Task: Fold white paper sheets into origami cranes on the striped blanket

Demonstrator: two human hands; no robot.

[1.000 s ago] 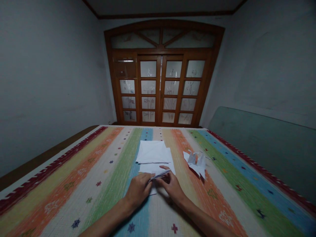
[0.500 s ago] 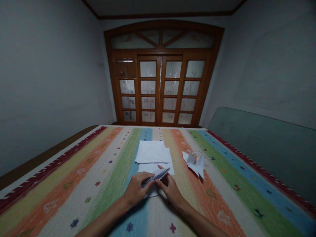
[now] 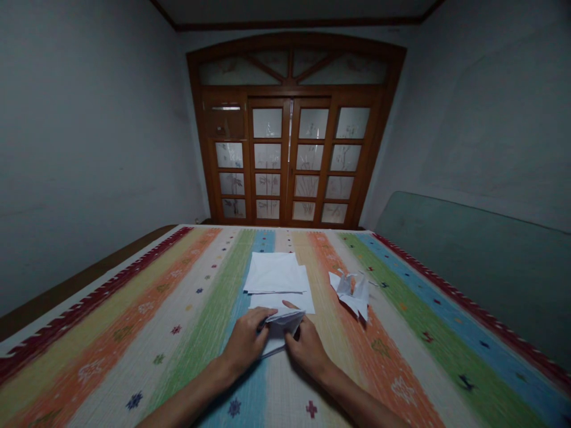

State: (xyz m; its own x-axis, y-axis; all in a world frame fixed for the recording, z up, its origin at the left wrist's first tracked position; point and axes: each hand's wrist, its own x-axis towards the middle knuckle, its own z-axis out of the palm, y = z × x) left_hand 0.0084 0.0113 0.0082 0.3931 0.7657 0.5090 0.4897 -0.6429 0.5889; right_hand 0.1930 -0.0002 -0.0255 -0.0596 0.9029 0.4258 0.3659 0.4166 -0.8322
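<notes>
Both my hands meet over the blue stripe of a striped cloth. My left hand and my right hand are closed on a small folded piece of white paper, pinching it from either side just above the cloth. Directly beyond them lies a stack of white paper sheets. To the right of the stack sits a heap of folded white paper figures.
The striped cloth covers a wide flat surface with a brown wooden edge on the left. A green padded panel leans along the right wall. Wooden glass-paned doors stand at the far end.
The folded paper between my fingers has been turned and opened a little, from a thin raised edge to a wider flap. Both hands stayed in the same spot.
</notes>
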